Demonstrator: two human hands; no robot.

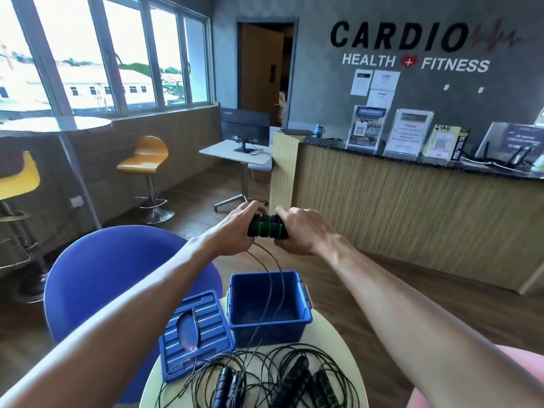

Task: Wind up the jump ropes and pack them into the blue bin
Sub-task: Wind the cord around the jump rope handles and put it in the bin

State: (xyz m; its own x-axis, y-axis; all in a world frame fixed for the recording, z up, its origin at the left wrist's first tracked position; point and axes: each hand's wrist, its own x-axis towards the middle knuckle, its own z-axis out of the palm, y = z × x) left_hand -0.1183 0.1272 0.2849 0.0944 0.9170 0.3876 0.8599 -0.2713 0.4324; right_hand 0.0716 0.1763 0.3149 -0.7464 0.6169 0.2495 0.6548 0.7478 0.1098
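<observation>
Behind our hands a grey wall [323, 92] reads "CARDIO" and "HEALTH + FITNESS" above a wood-fronted reception counter [412, 207], where one card shows "MAE". Our left hand [235, 231] and right hand [306, 231] each curl their fingers round opposite ends of a pair of black handles with green rings [267, 228], held side by side. Thin black cord [272, 278] hangs from beneath our fingers past the open blue bin [269, 322] on the round table [338, 340]. Beside the bin lies its blue lid [194, 334]. Nearer us, more jump ropes [265, 378] lie tangled.
</observation>
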